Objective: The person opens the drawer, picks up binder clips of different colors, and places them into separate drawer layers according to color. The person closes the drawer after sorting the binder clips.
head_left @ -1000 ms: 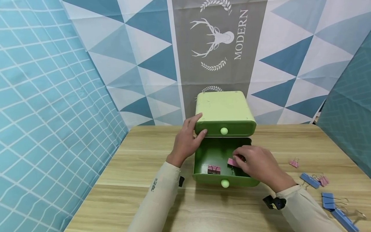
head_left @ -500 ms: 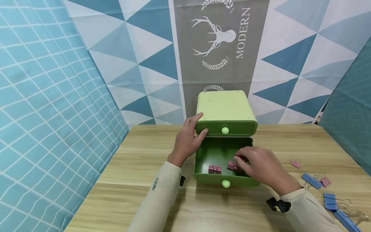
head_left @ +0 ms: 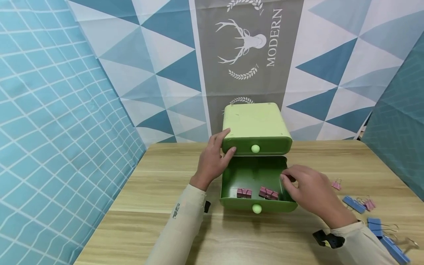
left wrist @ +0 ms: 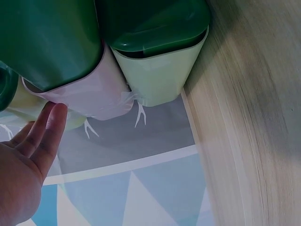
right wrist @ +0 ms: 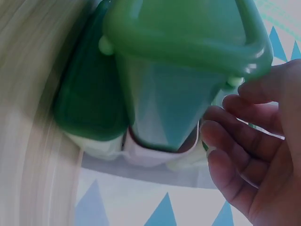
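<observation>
A small chest of drawers (head_left: 256, 119) with a light green top stands on the table, its green middle drawer (head_left: 236, 204) pulled out. Two dark pink binder clips lie inside near the drawer front: a left clip (head_left: 244, 193) and a slightly slanted right clip (head_left: 268, 193). My left hand (head_left: 212, 162) rests against the chest's upper left side, thumb on the front corner; its fingers (left wrist: 47, 132) look straight in the left wrist view. Over the drawer's right edge is my right hand (head_left: 311, 189), fingers (right wrist: 230, 165) loosely bent with nothing between them.
On the wooden table (head_left: 159, 206) to the right lie a pink binder clip (head_left: 336, 184), another pink clip (head_left: 369, 204) against a blue clip (head_left: 354, 204), and two larger blue clips (head_left: 375, 227) nearer the front. A patterned cloth (head_left: 172, 73) hangs behind.
My right hand has let go of the right pink binder clip, which now lies in the drawer, and has moved right to the drawer's edge. The left hand stays on the chest.
</observation>
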Available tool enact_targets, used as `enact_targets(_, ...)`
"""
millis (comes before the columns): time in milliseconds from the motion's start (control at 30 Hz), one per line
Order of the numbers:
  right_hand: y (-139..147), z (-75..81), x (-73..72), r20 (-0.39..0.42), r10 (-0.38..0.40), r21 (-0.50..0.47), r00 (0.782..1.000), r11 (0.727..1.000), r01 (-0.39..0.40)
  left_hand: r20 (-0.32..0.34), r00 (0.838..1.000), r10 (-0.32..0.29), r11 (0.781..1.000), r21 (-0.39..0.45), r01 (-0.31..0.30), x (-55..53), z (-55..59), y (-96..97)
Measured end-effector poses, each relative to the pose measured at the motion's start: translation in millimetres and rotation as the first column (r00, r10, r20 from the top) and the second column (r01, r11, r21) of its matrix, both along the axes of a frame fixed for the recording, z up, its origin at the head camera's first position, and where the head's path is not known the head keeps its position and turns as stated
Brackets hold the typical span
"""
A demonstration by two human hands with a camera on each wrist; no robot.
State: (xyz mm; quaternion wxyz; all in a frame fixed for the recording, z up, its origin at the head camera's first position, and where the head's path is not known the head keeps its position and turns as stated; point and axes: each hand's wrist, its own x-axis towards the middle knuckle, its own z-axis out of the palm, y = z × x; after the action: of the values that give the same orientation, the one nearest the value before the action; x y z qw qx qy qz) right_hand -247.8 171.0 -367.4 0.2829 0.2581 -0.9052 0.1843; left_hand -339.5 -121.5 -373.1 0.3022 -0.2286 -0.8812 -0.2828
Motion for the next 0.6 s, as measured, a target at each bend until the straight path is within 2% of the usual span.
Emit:
enact_targets(367,31.2,-14.9,4.6,-0.084,-0.061,-0.055,0.995,0.997,0.056,-0.005,1.000,-0.001,1.000,0.004,0.001,0.8,0.0,0.6)
enact_targets(600,53.2,-25.9,6.9,-0.039,-0.116,-0.056,0.992,0.992,0.114,0.001,1.000,0.005,1.000,0.003,-0.005,0.6,0.8,0.7)
